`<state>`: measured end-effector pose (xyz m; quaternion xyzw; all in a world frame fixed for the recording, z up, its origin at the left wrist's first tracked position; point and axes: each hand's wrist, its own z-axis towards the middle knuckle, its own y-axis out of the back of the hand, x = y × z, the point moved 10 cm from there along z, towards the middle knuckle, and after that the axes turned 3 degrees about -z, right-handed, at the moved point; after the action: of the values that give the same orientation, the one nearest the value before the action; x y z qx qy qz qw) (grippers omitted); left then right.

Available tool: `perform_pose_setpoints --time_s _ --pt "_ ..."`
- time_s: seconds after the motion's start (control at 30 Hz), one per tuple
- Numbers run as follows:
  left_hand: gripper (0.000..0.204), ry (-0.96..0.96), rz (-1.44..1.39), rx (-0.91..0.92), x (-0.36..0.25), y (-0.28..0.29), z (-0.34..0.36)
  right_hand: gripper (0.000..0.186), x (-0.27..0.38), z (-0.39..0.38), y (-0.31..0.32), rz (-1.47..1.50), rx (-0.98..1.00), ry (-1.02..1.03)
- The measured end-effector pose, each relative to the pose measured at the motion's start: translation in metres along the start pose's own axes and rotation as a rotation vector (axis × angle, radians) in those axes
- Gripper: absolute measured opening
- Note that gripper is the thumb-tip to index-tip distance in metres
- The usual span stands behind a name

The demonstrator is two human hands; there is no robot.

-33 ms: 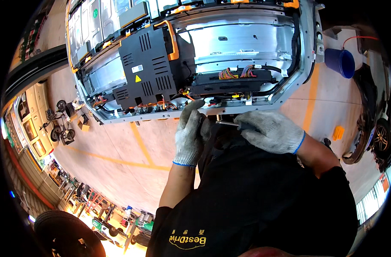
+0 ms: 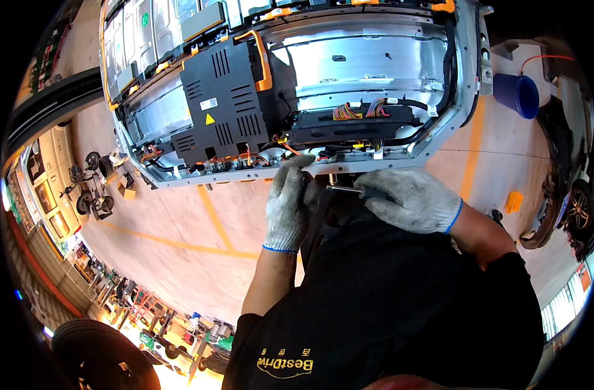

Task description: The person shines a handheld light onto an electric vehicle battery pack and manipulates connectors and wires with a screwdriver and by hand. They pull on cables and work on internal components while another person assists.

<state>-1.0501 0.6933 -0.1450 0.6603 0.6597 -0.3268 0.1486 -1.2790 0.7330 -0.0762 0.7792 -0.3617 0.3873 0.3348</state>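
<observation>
In a grey-white knit glove, my left hand [image 2: 289,201] is at the near rim of an open battery pack [image 2: 258,174]. Its fingers are bent, with the index fingertip over the rim beside an orange cable [image 2: 289,147]; what they close on is hidden. My right hand [image 2: 407,200], gloved alike, grips a hand tool [image 2: 346,189] with a dark handle and a thin metal shaft. That shaft points left, its end close beneath a short metal stub [image 2: 333,178] below the rim. Inside the pack, a black slotted cover [image 2: 222,97] and a black module [image 2: 349,125] with coloured wires lie beyond my hands.
On the right stands a blue bucket [image 2: 516,95], with a small orange object [image 2: 514,201] on the floor nearer me. A tyre [image 2: 102,357] is at the lower left. Wheeled equipment [image 2: 97,185] stands left of the pack, and a dark post [image 2: 53,107] passes its far left.
My right hand and the tool have shifted very slightly left. My left hand and the battery pack look almost the same.
</observation>
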Motion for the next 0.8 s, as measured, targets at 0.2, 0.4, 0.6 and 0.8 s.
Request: perform_pose_setpoints --time_s 0.2,0.4,0.6,0.8 --pt "0.028 0.076 -0.184 -0.042 0.023 0.03 0.003 0.046 -0.009 0.002 -0.01 -0.102 -0.032 -0.007" --pt "0.023 0.121 -0.048 -0.053 0.025 0.026 -0.001 0.045 -0.052 0.004 -0.007 -0.173 -0.008 -0.332" --pt "0.036 -0.003 0.099 0.243 0.026 -0.01 -0.006 0.054 -0.003 0.0 -0.011 -0.028 -0.127 -0.133" --pt "0.035 0.13 -0.352 0.088 0.033 -0.008 -0.001 0.041 0.005 0.01 -0.038 0.319 -0.313 0.117"
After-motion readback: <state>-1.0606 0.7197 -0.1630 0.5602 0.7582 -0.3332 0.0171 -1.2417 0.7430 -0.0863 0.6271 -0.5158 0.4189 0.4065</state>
